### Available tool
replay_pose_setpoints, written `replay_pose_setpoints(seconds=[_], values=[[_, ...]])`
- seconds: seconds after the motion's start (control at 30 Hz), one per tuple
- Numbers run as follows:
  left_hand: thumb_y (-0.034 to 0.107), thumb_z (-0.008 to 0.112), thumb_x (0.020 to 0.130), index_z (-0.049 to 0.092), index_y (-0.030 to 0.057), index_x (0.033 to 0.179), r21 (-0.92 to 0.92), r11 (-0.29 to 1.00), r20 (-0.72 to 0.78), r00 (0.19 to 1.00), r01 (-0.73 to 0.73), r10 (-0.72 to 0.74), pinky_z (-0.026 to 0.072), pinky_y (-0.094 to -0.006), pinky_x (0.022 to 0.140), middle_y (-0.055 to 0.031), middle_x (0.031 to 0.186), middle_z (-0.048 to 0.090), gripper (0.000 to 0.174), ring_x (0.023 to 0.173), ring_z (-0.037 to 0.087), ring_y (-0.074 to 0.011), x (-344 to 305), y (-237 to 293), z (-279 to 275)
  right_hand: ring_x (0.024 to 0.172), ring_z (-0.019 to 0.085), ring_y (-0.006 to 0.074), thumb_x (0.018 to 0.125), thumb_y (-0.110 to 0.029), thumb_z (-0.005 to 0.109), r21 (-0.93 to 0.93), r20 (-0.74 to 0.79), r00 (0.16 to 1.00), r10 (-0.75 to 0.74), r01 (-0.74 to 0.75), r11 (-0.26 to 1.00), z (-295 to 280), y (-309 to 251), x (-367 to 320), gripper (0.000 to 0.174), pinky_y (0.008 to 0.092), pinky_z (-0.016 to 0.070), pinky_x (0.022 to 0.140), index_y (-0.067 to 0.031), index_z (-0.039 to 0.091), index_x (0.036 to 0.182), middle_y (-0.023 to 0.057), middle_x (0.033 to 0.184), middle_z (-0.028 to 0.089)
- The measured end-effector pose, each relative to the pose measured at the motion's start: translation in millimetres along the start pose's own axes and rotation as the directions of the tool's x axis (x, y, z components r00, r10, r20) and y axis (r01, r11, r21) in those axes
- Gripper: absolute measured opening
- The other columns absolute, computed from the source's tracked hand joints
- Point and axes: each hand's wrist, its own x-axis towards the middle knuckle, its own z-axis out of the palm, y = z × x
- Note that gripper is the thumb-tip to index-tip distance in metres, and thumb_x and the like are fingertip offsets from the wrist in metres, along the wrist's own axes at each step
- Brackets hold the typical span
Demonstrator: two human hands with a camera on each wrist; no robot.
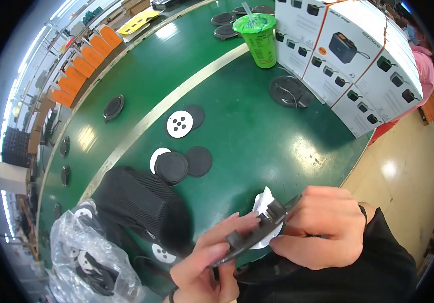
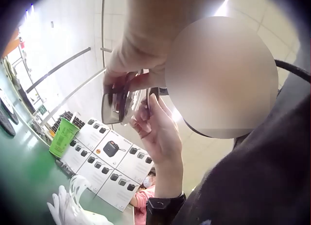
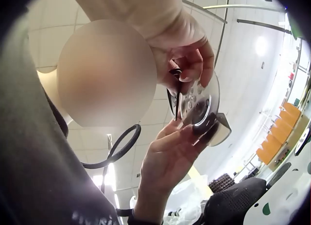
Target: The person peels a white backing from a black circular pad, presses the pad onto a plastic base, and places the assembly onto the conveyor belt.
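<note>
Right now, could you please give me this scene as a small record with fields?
surface: green table, pale stripe
left hand: grips a dark part
right hand: pinches a thin dark piece
near left hand: black mesh-patterned item
bag: clear plastic, dark and white pieces inside
drink: green cup with straw
boxes: white, printed with speaker-like pictures, beside the cup
disc: white, holed, overlapping a dark one

Passage: glossy green desk (image 1: 250,126), between round black discs (image 1: 200,160) and white printed cartons (image 1: 346,58). Near-side obstructions: black mesh-covered case (image 1: 143,202), left hand (image 1: 209,260).
</note>
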Motion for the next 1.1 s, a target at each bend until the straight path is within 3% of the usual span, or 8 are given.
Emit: replay_pose_setpoints(seconds=[0.03, 0.1, 0.17, 0.27, 0.4, 0.53, 0.77, 1.1], values=[[-0.017, 0.046, 0.072, 0.035, 0.005, 0.112, -0.005, 0.999, 0.034, 0.999, 0.033, -0.033, 0.0353, -0.056, 0.095, -0.0325, 0.109, 0.052, 0.047, 0.105, 0.053, -0.0461, 0, 3, 0, 0.044, 0.045, 0.0114, 0.05, -0.004, 0.062, 0.032, 0.009, 1.0, -0.028, 0.028, 0.999, -3, 1, 2, 0.02, 0.0207, 0.0286, 0.037, 0.0003, 0.062, 0.07, 0.0042, 0.056, 0.05], [-0.019, 0.046, 0.068, 0.034, 0.0079, 0.112, -0.011, 0.995, 0.101, 0.99, 0.103, -0.102, 0.0332, -0.0568, 0.096, -0.0325, 0.112, 0.05, 0.053, 0.106, 0.052, -0.0477, 0, 10, -2, 0.042, 0.043, 0.0114, 0.049, -0.004, 0.062, -0.015, -0.06, 0.997, -0.056, 0.055, 0.998, 2, -2, 9, 0.02, 0.0206, 0.0271, 0.037, 0.0008, 0.061, 0.069, 0.0039, 0.055, 0.05], [-0.005, 0.059, 0.074, 0.031, 0.0074, 0.117, 0.046, 0.984, 0.046, 0.985, -0.17, 0.168, 0.037, -0.0506, 0.094, -0.0302, 0.109, 0.052, 0.052, 0.1, 0.056, -0.0424, 4, -12, 4, 0.038, 0.041, 0.0118, 0.045, -0.005, 0.061, -0.056, -0.204, 0.976, -0.073, 0.063, 0.996, 12, -4, 6, 0.019, 0.0216, 0.026, 0.035, 0.0004, 0.058, 0.063, 0.004, 0.054, 0.051], [0.015, 0.064, 0.08, 0.032, 0.0111, 0.117, 0.034, 0.973, 0.051, 0.973, -0.228, 0.226, 0.0356, -0.0574, 0.093, -0.0296, 0.107, 0.054, 0.049, 0.097, 0.056, -0.0456, 3, -16, 5, 0.039, 0.041, 0.0136, 0.045, -0.005, 0.061, -0.047, -0.215, 0.974, 0.066, -0.078, 0.996, 10, -14, 6, 0.019, 0.023, 0.0296, 0.037, -0.0001, 0.056, 0.062, 0.005, 0.054, 0.051], [0.033, 0.047, 0.088, 0.044, 0.0073, 0.108, -0.098, 0.974, 0.036, 0.977, -0.205, 0.209, 0.0287, -0.0582, 0.098, -0.0295, 0.113, 0.052, 0.032, 0.102, 0.053, -0.0465, 4, -15, 6, 0.047, 0.048, 0.0179, 0.049, -0.004, 0.062, -0.047, -0.202, 0.979, 0.009, -0.019, 0.999, 7, -11, 3, 0.023, 0.0249, 0.038, 0.042, -0.0007, 0.056, 0.072, 0.008, 0.062, 0.053], [0.039, 0.031, 0.089, 0.053, 0.0, 0.107, -0.168, 0.976, 0.171, 0.979, 0.136, -0.107, 0.0124, -0.0522, 0.107, -0.0297, 0.122, 0.047, 0.048, 0.115, 0.045, -0.0434, -3, -6, -10, 0.05, 0.051, 0.0188, 0.052, -0.003, 0.063, -0.089, -0.216, 0.969, -0.118, 0.101, 0.991, 4, -5, 6, 0.022, 0.0249, 0.0396, 0.044, -0.0005, 0.056, 0.073, 0.0091, 0.064, 0.054], [0.042, 0.031, 0.084, 0.049, -0.0087, 0.116, -0.133, 0.829, 0.422, 0.788, 0.543, -0.448, -0.0021, -0.0434, 0.11, -0.0276, 0.129, 0.043, 0.063, 0.126, 0.036, -0.0351, 10, 6, -30, 0.051, 0.052, 0.0199, 0.054, -0.003, 0.063, -0.115, -0.326, 0.933, -0.153, 0.122, 0.986, 8, -3, 13, 0.019, 0.0263, 0.0429, 0.046, 0.0007, 0.056, 0.071, 0.0093, 0.063, 0.053], [0.044, 0.032, 0.082, 0.05, -0.0096, 0.114, -0.143, 0.818, 0.362, 0.799, 0.557, -0.481, 0.0005, -0.0417, 0.11, -0.0293, 0.126, 0.043, 0.065, 0.127, 0.034, -0.0329, 7, 9, -23, 0.051, 0.051, 0.0188, 0.051, -0.002, 0.063, -0.114, -0.24, 0.964, -0.116, 0.091, 0.989, 4, -5, 6, 0.021, 0.0261, 0.0436, 0.047, 0.0022, 0.056, 0.071, 0.0089, 0.062, 0.052]])
